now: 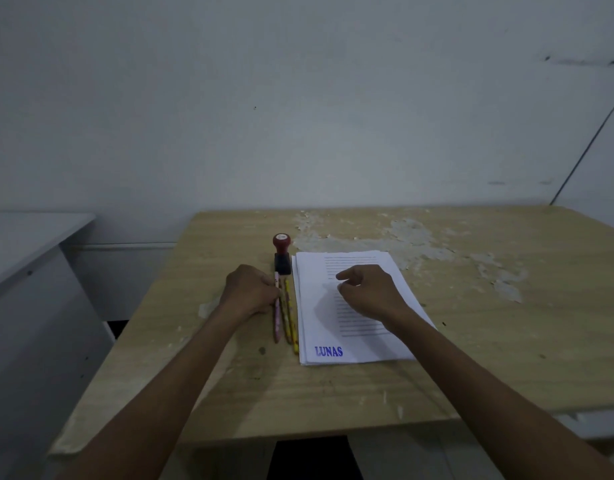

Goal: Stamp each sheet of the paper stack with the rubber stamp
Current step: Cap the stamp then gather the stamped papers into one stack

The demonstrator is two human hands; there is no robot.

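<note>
Rubber stamp stands upright beside paper stack on worktop, free to grab; your left hand touches pencils, fingers curled, grasp unclear; right hand hovers loosely curled, empty, above stamped top sheet.

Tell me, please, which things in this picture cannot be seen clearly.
- Printed lines on the top sheet, head view: too small and blurred; the right hand covers part.
- Number of sheets in the stack: edges too fine.
- Left hand fingertips: hidden, curled beside the pencils.
- Rubber stamp face: turned down onto the table.
</note>
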